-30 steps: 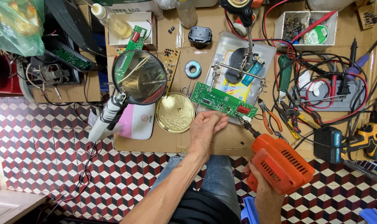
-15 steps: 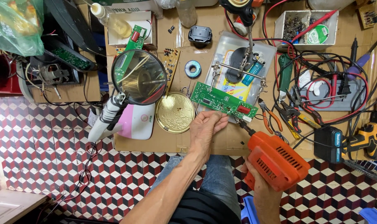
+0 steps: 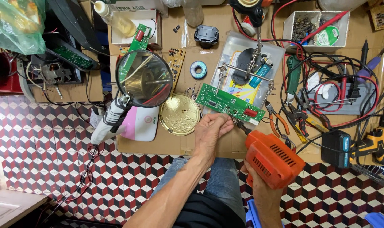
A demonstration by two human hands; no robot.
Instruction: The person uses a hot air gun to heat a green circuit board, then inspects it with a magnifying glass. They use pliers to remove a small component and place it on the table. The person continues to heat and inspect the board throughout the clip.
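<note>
hands [image 3: 212, 131] hide circuit board's [image 3: 228, 103] near edge

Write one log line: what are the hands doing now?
left hand: holds green circuit board | right hand: grips orange soldering gun | tip: at board edge

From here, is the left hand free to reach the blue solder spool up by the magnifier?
Probably not right away: the left hand is steadying the green circuit board. The path itself looks open; the solder spool lies uncovered on the cardboard, beyond the brass lid.
</note>
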